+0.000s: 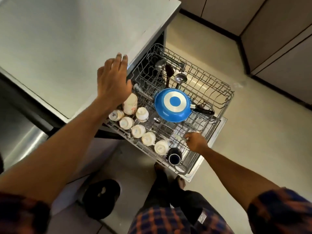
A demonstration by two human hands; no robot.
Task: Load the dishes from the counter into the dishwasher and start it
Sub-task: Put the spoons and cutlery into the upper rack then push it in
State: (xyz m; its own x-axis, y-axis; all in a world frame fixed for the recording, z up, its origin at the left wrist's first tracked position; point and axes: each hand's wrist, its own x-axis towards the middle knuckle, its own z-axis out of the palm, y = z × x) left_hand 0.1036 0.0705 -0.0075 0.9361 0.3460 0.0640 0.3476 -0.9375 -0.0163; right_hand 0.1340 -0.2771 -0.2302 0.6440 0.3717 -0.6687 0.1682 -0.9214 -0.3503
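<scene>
The dishwasher's wire rack (224,102) is pulled out over the open door (221,125). A blue pan (173,107) lies upside down in its middle, black handle to the right. Several white cups (138,130) stand upturned along the rack's left side, with a dark mug (174,157) at the near corner. Ladles (180,78) stick up at the back. My left hand (114,81) hovers with straight fingers over the counter edge (143,46). My right hand (195,142) reaches into the rack's near right part and pinches a small pale utensil; its shape is unclear.
The grey counter (76,39) runs along the left above the dishwasher. Beige floor (253,132) spreads to the right, bounded by cabinet fronts (278,39). A black round object (101,198) lies on the floor near my feet. A steel appliance front (18,141) is at the left.
</scene>
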